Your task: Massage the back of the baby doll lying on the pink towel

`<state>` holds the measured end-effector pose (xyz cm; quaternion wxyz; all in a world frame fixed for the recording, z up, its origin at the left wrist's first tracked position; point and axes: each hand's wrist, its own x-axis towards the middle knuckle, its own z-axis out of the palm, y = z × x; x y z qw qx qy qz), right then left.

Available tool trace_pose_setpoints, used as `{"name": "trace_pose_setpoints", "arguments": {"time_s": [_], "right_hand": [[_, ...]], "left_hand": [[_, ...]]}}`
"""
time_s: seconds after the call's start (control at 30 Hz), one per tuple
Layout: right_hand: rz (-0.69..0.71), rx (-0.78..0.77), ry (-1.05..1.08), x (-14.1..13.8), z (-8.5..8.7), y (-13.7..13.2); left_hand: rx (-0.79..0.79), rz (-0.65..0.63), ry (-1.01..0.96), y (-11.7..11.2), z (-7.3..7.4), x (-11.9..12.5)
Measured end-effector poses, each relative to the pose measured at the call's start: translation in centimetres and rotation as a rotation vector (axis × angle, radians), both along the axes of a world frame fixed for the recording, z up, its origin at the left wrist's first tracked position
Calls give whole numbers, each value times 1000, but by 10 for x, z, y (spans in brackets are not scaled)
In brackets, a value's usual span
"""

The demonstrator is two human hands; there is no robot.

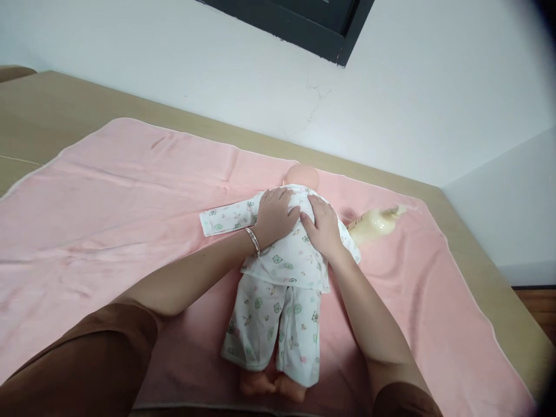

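Wall (152,75), white and bare, fills the far side of my feed. Below it I see the worktop (65,110), and over most of that a wrinkled pink cloth (104,197). Near the middle of the cloth lies the doll, dressed in a patterned white shirt (302,263) and matching trousers (258,315).

I'd judge it light, with soft, loose fabric that slides over a firmer body; the smooth head (304,174) looks slicker. I'd take hold around the trunk under both arms, not by cloth alone. Its long axis runs away from me, feet (289,387) at the near edge, head at the far end and leaning slightly right. One sleeve (228,219) points left; I can't tell whether it lies face up or down.

Just beyond the shirt's right side sits a glossy pale-yellow object (377,223) I can't identify. The left hand (277,214) and right hand (325,227) rest flat on the upper shirt, fingers extended, thumbs close together, gripping nothing. A bracelet (252,241) circles the left wrist.
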<state>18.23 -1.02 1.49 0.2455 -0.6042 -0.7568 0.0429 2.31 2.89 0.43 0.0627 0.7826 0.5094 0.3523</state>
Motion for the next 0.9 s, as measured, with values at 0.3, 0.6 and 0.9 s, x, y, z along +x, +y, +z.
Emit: {"name": "trace_pose_setpoints", "arguments": {"time_s": [0.3,0.6,0.9], "right_hand": [[-47,-12,-116,-9,8,-8],[-141,4,-208,-21,10,-18],[-110,-8,-155,-18,11,-17]], "left_hand": [[87,-54,-19,-3,0,-2],[47,11,58,-12,8,-3],[96,-100,1,-7,2,-7]]}}
